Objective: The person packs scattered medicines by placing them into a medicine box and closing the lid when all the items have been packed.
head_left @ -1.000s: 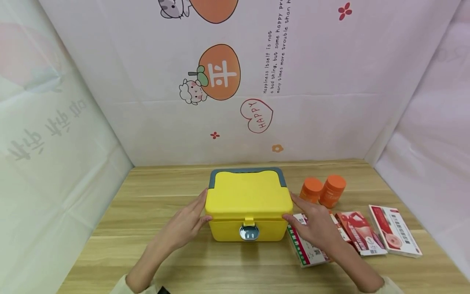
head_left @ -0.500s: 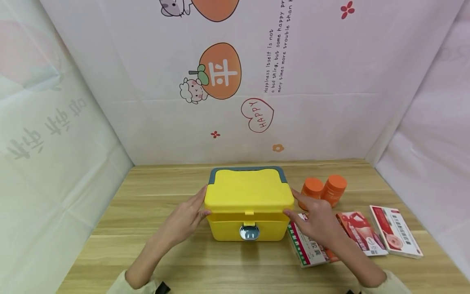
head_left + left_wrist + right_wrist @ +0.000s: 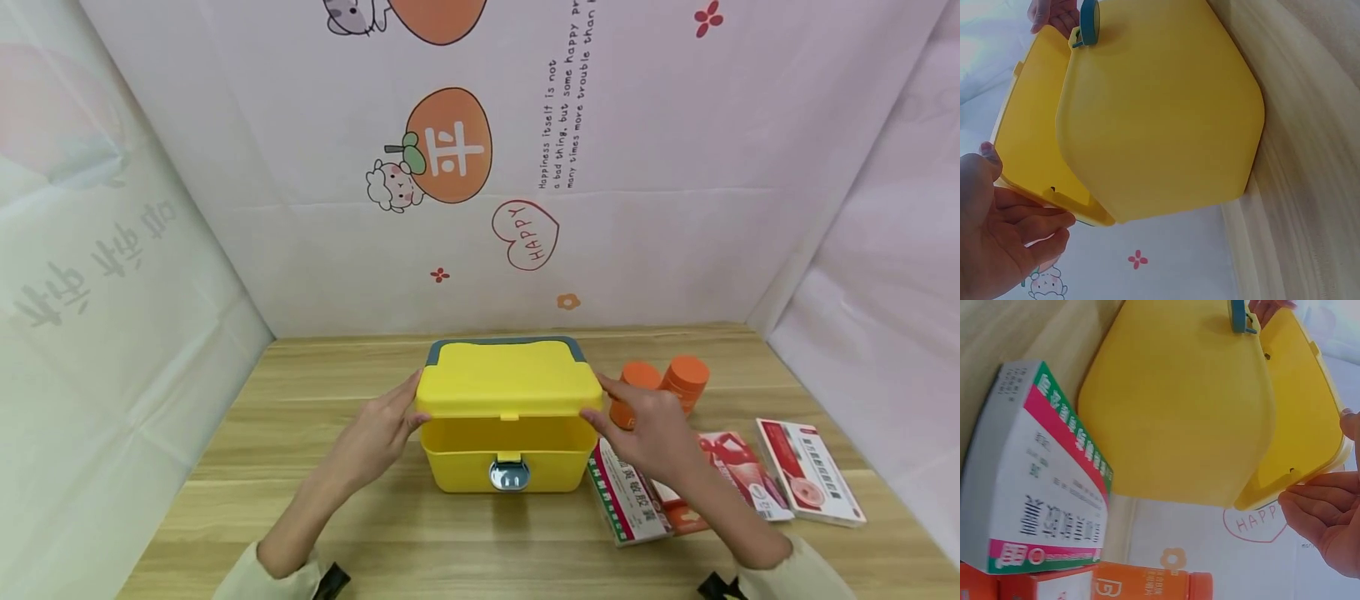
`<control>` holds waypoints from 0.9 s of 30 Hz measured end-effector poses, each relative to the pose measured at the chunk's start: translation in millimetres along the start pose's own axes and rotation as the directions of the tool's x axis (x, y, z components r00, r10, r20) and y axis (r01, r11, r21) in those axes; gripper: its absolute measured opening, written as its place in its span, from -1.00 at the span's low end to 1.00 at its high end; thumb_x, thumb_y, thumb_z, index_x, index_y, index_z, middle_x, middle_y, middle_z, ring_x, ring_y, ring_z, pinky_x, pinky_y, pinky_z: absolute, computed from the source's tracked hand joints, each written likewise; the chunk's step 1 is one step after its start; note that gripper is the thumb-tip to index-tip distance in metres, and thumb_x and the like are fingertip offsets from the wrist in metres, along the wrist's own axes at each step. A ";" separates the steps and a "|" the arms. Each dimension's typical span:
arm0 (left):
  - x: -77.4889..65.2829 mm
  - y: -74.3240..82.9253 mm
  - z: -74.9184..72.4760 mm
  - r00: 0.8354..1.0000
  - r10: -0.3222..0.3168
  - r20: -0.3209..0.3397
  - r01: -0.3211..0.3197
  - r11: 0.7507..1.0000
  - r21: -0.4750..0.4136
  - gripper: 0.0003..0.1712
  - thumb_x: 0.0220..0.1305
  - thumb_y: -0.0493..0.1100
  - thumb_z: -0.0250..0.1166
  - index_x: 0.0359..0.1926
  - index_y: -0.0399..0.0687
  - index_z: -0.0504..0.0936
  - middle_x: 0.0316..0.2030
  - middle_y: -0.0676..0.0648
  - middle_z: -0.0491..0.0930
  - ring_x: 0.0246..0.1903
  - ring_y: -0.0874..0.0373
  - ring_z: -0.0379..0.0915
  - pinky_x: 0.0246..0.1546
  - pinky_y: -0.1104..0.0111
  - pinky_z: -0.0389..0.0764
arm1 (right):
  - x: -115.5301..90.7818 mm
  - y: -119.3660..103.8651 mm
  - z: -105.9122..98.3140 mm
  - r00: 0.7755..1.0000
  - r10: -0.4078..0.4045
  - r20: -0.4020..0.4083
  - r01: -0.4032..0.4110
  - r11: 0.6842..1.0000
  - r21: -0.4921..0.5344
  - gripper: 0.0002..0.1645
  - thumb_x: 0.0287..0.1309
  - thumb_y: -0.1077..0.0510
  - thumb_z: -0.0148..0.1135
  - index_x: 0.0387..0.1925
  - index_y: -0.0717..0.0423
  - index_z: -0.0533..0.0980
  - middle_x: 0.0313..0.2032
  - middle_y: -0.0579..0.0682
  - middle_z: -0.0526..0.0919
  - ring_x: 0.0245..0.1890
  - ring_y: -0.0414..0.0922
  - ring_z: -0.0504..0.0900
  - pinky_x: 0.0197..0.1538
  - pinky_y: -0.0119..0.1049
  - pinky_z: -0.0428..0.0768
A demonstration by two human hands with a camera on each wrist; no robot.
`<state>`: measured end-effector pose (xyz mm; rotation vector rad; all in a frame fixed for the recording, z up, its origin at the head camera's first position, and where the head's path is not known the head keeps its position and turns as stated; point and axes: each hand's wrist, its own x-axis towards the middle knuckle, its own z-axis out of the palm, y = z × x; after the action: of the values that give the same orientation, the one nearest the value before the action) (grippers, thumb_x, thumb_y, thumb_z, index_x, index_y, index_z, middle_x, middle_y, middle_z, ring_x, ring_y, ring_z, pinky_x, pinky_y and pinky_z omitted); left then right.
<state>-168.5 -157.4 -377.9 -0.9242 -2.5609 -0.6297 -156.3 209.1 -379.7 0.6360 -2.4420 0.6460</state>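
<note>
A yellow storage box (image 3: 465,472) with a grey-blue handle stands on the table, its front latch (image 3: 509,477) hanging down. The lid (image 3: 510,375) is tilted up at the front, leaving a gap that shows part of the yellow inside; the contents, if any, are hidden. My left hand (image 3: 375,437) grips the lid's left front corner, thumb at the front edge and fingers along the side. At the opposite corner, my right hand (image 3: 654,429) holds the lid the same way. From the right wrist view, the right fingers (image 3: 1319,503) touch the lid's side edge.
Right of the box lies a white, green and red medicine box (image 3: 628,504). Two orange bottles (image 3: 686,383) stand behind the right hand. A red medicine box (image 3: 746,475) and a white-and-red one (image 3: 810,475) lie farther right. A printed cloth (image 3: 337,267) hangs behind the wooden table (image 3: 465,558).
The lid has come up at the front from closed on the box, and the gap has widened. Both hands have risen slightly with it. The box body has stayed in place.
</note>
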 end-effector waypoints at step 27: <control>28.7 0.2 -23.5 0.999 -0.042 0.033 0.045 0.995 -0.091 -0.34 0.51 0.11 -0.09 0.33 -0.30 0.44 -0.50 0.04 0.55 -0.55 0.33 0.32 -0.35 0.42 0.60 | 30.6 -3.9 -19.7 0.995 0.047 0.088 -0.059 0.990 0.131 -0.57 0.31 0.04 0.23 -0.01 0.33 0.65 -0.12 0.23 0.77 -0.21 0.12 0.79 -0.20 -0.03 0.76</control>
<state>-185.4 -154.7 -345.0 -0.9167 -2.6050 -0.7564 -169.8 207.8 -345.7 0.6650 -2.5167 0.8252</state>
